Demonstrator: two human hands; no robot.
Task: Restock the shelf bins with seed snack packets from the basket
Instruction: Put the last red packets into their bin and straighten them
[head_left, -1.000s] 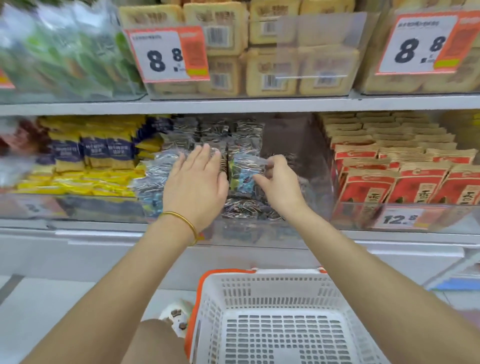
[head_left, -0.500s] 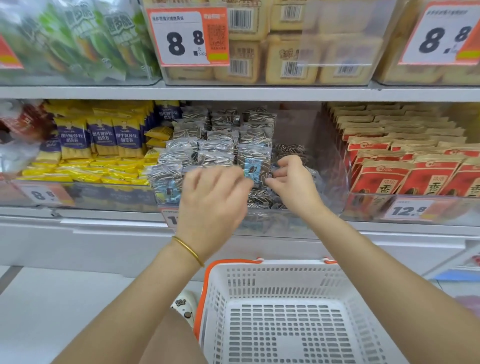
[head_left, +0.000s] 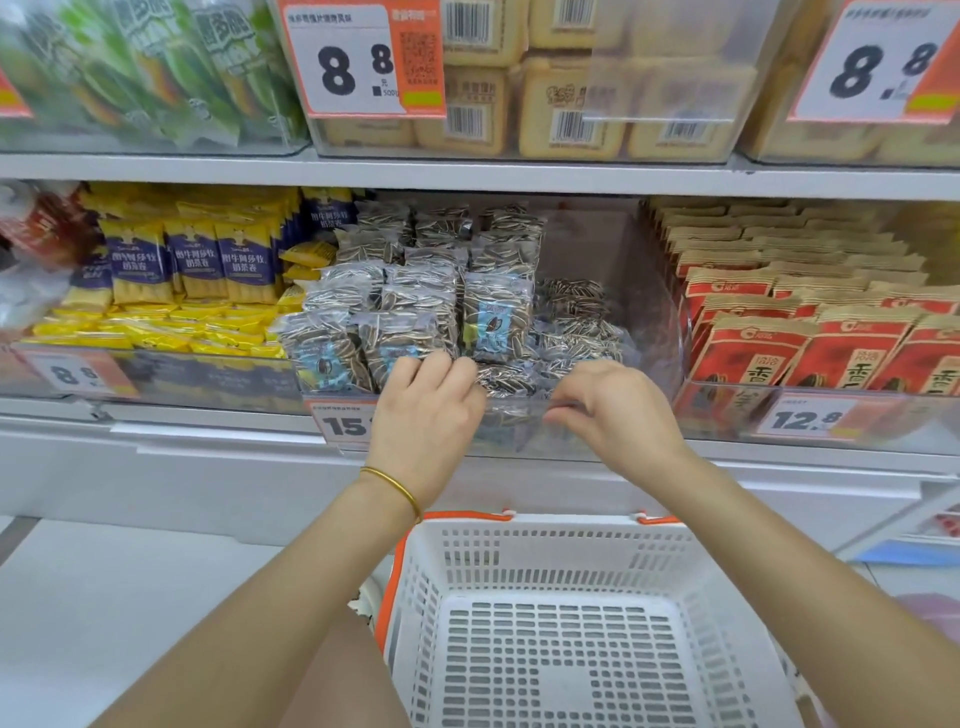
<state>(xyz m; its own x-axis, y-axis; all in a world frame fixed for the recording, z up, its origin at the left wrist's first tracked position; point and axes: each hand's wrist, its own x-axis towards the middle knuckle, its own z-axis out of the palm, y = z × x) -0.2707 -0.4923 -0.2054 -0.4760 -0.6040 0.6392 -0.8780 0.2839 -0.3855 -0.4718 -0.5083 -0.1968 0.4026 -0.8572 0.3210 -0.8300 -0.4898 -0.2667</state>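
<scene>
Clear seed snack packets with striped seeds stand in rows on the left side of a clear shelf bin. More lie loose and flat on its right side. My left hand is at the bin's front, fingers curled over the lower part of the front seed packet; its fingertips are hidden. My right hand is at the front wall, thumb and fingertips pinched on the clear rim. The white basket with an orange rim sits below my arms and holds nothing.
Yellow and blue packets fill the bin to the left, red and tan packets the bin to the right. The upper shelf carries boxed goods and green bags. A 15 price tag hangs below the seed bin.
Both hands have drawn back from among the packets to the bin's front edge. My left hand went from flat to curled. The view has dropped and moved closer to the shelf.
</scene>
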